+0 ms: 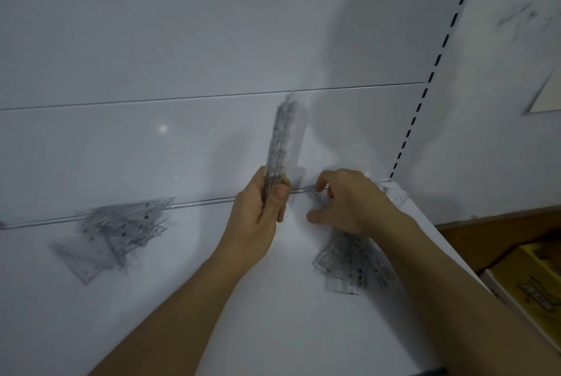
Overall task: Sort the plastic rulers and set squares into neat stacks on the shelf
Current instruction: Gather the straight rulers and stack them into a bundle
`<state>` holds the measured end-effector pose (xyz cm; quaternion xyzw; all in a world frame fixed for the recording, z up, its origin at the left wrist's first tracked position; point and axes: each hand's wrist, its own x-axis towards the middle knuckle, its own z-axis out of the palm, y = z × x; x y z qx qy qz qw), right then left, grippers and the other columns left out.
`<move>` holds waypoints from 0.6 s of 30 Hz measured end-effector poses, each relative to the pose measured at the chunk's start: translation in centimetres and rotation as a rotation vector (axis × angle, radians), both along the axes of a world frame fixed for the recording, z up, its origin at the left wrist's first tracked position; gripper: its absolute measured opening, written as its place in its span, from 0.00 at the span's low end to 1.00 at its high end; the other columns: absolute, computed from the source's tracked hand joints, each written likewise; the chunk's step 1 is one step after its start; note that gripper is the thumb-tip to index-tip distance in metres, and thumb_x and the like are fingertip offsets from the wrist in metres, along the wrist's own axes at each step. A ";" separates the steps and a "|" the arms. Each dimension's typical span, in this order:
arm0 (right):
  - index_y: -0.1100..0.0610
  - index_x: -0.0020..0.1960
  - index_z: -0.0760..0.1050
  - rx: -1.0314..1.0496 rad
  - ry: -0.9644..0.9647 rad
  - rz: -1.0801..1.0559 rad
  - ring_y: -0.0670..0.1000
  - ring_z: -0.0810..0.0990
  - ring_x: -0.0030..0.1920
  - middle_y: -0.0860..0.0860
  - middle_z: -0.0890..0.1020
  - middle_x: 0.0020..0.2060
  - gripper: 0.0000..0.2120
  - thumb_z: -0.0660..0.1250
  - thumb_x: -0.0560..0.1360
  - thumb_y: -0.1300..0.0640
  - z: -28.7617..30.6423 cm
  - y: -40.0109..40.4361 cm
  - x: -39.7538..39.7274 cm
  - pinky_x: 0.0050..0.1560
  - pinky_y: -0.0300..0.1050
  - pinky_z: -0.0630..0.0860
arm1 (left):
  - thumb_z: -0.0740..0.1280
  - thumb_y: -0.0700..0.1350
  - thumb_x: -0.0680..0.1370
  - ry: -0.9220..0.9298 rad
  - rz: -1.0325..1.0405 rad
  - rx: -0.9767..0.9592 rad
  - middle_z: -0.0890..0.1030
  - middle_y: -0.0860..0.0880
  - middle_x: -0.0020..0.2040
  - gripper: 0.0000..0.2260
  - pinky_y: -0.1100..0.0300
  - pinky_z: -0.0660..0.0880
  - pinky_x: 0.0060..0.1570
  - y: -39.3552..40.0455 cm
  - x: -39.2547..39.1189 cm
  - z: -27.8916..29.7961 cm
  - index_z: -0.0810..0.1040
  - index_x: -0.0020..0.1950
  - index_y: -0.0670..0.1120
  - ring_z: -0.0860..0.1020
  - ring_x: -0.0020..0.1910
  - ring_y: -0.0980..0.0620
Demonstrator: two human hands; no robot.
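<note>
- I see the white shelf (273, 315) ending at a straight right edge that runs down toward the lower right; past it stands a yellow box (528, 293) on a lower level.
- At the rear, the shelf meets a glossy white back panel (151, 147) along a thin rail, and a slotted upright (425, 96) rises at the back right corner.
- Between the two piles there is bare shelf surface, where both forearms reach in.
- My left hand (258, 217) grips a bundle of clear rulers (283, 138), fingers curled round its lower end; the bundle stands nearly upright, blurred, its top against the back panel.
- My right hand (349, 202) rests on the loose ruler pile (352, 263) near the right edge, fingers bent over the far end; I cannot tell whether it pinches one.
- A heap of clear set squares (118, 233) lies well apart to the left, against the rail, triangular and fanned unevenly.
- All pieces are transparent plastic with dark printed markings.
</note>
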<state>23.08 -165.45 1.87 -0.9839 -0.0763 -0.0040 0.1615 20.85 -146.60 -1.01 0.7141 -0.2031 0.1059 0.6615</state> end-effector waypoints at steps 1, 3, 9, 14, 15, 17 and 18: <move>0.50 0.59 0.76 0.031 -0.018 -0.012 0.51 0.77 0.50 0.47 0.78 0.48 0.22 0.77 0.69 0.46 0.0 0.0 0.1 0.49 0.47 0.76 | 0.61 0.70 0.75 0.036 -0.032 0.037 0.72 0.54 0.34 0.18 0.52 0.68 0.34 0.0 0.1 -0.2 0.75 0.48 0.56 0.69 0.33 0.52; 0.51 0.58 0.77 0.090 -0.057 -0.034 0.52 0.79 0.50 0.48 0.81 0.44 0.19 0.76 0.69 0.51 -0.1 -0.2 0.0 0.49 0.48 0.78 | 0.61 0.68 0.76 0.069 -0.069 0.083 0.71 0.55 0.33 0.17 0.52 0.66 0.32 0.0 0.2 -0.3 0.75 0.46 0.56 0.68 0.31 0.52; 0.54 0.52 0.81 0.167 -0.116 -0.055 0.51 0.81 0.45 0.48 0.85 0.39 0.12 0.76 0.70 0.52 0.0 -0.8 0.5 0.49 0.45 0.80 | 0.59 0.62 0.79 0.069 -0.041 0.055 0.70 0.50 0.31 0.17 0.58 0.65 0.26 0.1 0.2 0.0 0.75 0.48 0.48 0.68 0.28 0.52; 0.54 0.49 0.84 0.418 -0.256 -0.127 0.45 0.84 0.38 0.47 0.85 0.36 0.08 0.73 0.70 0.61 1.6 -1.4 0.2 0.46 0.37 0.81 | 0.59 0.62 0.80 0.113 -0.047 0.032 0.72 0.50 0.31 0.22 0.60 0.66 0.26 -0.1 0.2 0.1 0.74 0.50 0.41 0.69 0.27 0.52; 0.54 0.48 0.84 0.567 -0.229 -0.137 0.46 0.84 0.36 0.49 0.85 0.36 0.07 0.73 0.71 0.62 2.1 -1.5 0.0 0.43 0.37 0.82 | 0.58 0.62 0.80 0.133 -0.048 0.017 0.73 0.50 0.31 0.23 0.59 0.67 0.26 -0.1 0.2 0.2 0.74 0.50 0.41 0.69 0.26 0.51; 0.57 0.50 0.84 0.911 -0.146 -0.101 0.50 0.85 0.36 0.55 0.86 0.36 0.08 0.71 0.73 0.66 3.1 -1.5 -0.5 0.42 0.44 0.83 | 0.56 0.60 0.80 0.197 -0.081 -0.045 0.74 0.48 0.32 0.22 0.58 0.67 0.25 -0.2 0.1 0.4 0.74 0.49 0.41 0.70 0.24 0.49; 0.59 0.52 0.83 1.053 -0.121 -0.074 0.52 0.85 0.36 0.59 0.85 0.38 0.09 0.71 0.74 0.67 3.5 -1.4 -0.7 0.42 0.45 0.83 | 0.56 0.60 0.80 0.233 -0.110 -0.083 0.74 0.46 0.32 0.21 0.58 0.68 0.24 -0.3 0.0 0.5 0.74 0.49 0.41 0.70 0.23 0.48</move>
